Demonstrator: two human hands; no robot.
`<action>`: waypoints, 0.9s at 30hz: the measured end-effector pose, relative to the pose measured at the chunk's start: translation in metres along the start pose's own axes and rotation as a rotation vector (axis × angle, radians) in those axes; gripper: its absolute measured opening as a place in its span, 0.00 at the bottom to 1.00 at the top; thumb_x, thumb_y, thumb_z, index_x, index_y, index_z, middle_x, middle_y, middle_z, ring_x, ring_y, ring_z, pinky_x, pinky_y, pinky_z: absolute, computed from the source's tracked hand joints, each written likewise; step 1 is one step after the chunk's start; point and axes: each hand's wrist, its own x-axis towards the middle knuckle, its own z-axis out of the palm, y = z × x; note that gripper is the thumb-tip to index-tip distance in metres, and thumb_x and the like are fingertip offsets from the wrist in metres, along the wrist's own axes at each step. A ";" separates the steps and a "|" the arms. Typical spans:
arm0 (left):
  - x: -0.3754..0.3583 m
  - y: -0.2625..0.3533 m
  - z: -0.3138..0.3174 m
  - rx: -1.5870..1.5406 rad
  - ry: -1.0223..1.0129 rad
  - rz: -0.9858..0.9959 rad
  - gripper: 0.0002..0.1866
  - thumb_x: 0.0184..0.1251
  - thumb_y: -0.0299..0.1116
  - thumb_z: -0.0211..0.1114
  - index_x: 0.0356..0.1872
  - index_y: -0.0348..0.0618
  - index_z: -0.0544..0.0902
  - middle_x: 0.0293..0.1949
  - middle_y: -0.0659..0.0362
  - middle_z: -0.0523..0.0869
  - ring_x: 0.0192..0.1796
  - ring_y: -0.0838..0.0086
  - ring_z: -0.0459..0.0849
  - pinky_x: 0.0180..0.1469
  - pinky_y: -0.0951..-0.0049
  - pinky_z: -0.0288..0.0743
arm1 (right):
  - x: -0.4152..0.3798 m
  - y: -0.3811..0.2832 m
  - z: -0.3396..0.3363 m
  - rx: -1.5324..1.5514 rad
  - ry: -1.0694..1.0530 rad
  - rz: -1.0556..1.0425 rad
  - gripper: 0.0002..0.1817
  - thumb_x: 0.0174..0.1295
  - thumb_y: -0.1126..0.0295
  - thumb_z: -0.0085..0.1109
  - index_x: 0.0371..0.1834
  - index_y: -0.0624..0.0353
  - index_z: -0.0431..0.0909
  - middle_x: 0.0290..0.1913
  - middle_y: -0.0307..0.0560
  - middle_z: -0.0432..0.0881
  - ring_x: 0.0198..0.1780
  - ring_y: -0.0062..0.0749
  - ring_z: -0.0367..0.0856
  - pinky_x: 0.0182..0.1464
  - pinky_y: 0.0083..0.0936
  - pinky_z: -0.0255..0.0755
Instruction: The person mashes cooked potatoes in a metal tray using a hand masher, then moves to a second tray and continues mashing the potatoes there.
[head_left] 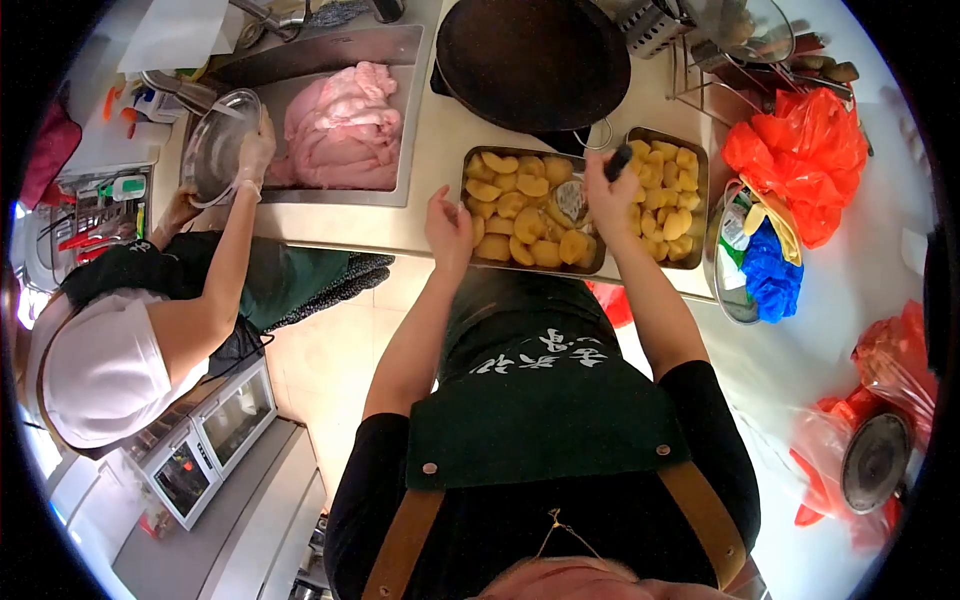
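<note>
Two metal trays of yellow, rounded pieces lie side by side at the counter's front edge, a left tray (535,267) and a right tray (699,215). My right hand (608,196) is wrapped round the black handle of a utensil (619,163), over the gap between the trays. A pale, shiny utensil head (570,203) rests among the pieces at the right of the left tray. My left hand (450,232) is at the left tray's left edge, its fingers curled by the rim; what they hold, if anything, is hidden.
A dark round pan (534,62) stands behind the trays. At left, a co-worker (110,350) holds a metal bowl (222,148) over the sink (390,195) with pink meat (345,128). Red bags (800,155) and a container (735,290) are at right.
</note>
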 end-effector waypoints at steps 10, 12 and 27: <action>0.001 0.006 0.000 0.049 0.013 0.023 0.20 0.61 0.26 0.59 0.55 0.36 0.72 0.26 0.57 0.73 0.29 0.69 0.73 0.35 0.70 0.70 | 0.037 -0.057 0.001 0.572 0.092 0.164 0.10 0.64 0.71 0.54 0.28 0.59 0.64 0.14 0.37 0.63 0.13 0.22 0.61 0.16 0.22 0.58; 0.001 0.005 0.000 0.017 0.011 0.010 0.20 0.61 0.26 0.59 0.55 0.36 0.72 0.26 0.56 0.74 0.29 0.68 0.74 0.35 0.69 0.71 | 0.033 -0.056 0.019 0.500 0.123 0.197 0.12 0.65 0.70 0.54 0.26 0.60 0.64 0.13 0.37 0.62 0.13 0.22 0.60 0.16 0.22 0.59; -0.001 0.003 0.001 -0.048 0.009 -0.030 0.19 0.62 0.26 0.58 0.54 0.34 0.71 0.26 0.59 0.73 0.29 0.74 0.71 0.34 0.76 0.69 | 0.038 0.009 0.031 -0.041 -0.130 0.073 0.14 0.65 0.72 0.54 0.22 0.57 0.64 0.12 0.35 0.66 0.12 0.18 0.63 0.15 0.19 0.57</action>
